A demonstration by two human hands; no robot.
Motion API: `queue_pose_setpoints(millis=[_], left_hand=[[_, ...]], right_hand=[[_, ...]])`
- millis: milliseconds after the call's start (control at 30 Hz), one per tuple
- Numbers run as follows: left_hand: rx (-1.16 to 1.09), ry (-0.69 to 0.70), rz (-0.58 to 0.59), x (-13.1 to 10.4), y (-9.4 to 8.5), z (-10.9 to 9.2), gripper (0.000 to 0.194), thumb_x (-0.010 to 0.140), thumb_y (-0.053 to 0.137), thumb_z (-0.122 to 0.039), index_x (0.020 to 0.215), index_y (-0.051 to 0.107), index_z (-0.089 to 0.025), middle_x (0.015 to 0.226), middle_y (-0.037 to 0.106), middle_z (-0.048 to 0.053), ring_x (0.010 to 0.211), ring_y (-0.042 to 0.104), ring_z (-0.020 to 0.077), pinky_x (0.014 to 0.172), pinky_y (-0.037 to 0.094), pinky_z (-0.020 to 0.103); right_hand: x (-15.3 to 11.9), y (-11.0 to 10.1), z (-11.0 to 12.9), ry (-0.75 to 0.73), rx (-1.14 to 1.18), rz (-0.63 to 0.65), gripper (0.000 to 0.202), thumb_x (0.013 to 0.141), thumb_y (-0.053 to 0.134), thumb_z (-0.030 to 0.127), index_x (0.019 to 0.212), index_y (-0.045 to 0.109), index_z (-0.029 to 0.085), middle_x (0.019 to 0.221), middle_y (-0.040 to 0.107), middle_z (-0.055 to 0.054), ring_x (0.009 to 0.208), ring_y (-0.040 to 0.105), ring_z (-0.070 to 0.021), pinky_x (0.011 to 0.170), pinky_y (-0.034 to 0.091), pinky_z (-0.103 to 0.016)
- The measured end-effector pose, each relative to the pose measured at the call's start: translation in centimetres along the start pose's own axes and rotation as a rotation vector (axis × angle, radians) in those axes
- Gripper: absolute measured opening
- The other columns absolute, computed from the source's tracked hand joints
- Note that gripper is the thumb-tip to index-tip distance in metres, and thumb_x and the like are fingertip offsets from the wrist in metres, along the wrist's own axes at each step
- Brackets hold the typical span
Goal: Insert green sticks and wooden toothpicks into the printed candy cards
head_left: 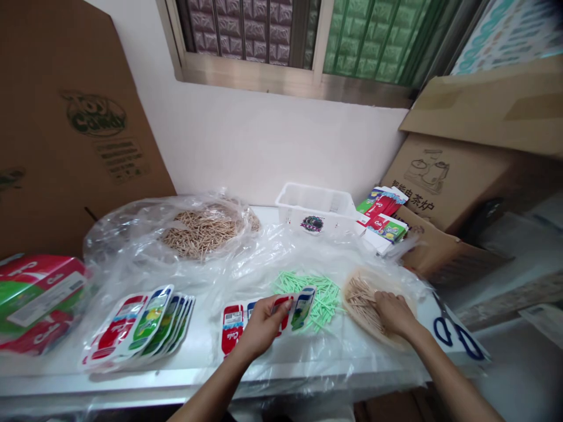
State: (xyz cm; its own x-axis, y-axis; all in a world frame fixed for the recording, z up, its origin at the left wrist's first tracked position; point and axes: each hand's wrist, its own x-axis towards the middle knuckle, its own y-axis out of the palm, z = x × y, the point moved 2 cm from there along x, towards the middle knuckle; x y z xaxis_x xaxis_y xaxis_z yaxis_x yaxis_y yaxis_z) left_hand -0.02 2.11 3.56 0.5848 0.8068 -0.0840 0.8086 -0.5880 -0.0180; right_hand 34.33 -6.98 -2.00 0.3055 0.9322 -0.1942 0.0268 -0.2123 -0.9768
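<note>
My left hand (263, 322) pinches a strip of joined printed packets (232, 331) between thumb and fingers; one panel reads "Cola". The strip stands tilted above the table, its right end in front of a pile of short green sticks (323, 299). My right hand (393, 313) reaches into a shallow round tan bowl (400, 343) of thin tan sticks (363, 296). Its fingertips are down among the sticks and partly hidden, so I cannot see whether they grip any. Left of my left hand, a fanned stack of similar printed packets (152, 322) lies on the table.
A clear plastic bag (118, 234) holds many brown sticks (200, 231). Behind stand a white plastic basket (314, 205) and printed cartons (382, 220). Blue-handled scissors (457, 334) lie at the right. Cardboard boxes flank the table, and a wrapped red-green pack (41, 302) sits left.
</note>
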Motion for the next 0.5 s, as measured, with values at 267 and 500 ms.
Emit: queue_pose_setpoints(millis=[267,500], left_hand=[[0.005,0.076,-0.025,1.2,0.6,-0.8,0.035,0.083,0.049,-0.047,0.081,0.061,-0.014,0.068,0.056,0.000,0.062,0.047,0.0122,0.059,0.037,0.022],[0.059,0.106,-0.007,2.2,1.5,-1.2,0.042,0.084,0.043,-0.052,0.080,0.060,-0.014,0.067,0.054,0.001,0.062,0.046,0.0134,0.057,0.037,0.022]], right_hand=[[-0.3,-2.1,-0.2,-0.027,0.097,-0.036,0.023,0.087,0.032,0.015,0.094,0.053,0.011,0.083,0.067,-0.015,0.084,0.060,-0.0267,0.077,0.029,-0.036],[-0.7,-4.4,1.2,-0.144,0.476,-0.084,0.036,0.092,0.022,0.034,0.110,0.048,0.018,0.089,0.065,-0.007,0.078,0.060,-0.0189,0.070,0.041,-0.028]])
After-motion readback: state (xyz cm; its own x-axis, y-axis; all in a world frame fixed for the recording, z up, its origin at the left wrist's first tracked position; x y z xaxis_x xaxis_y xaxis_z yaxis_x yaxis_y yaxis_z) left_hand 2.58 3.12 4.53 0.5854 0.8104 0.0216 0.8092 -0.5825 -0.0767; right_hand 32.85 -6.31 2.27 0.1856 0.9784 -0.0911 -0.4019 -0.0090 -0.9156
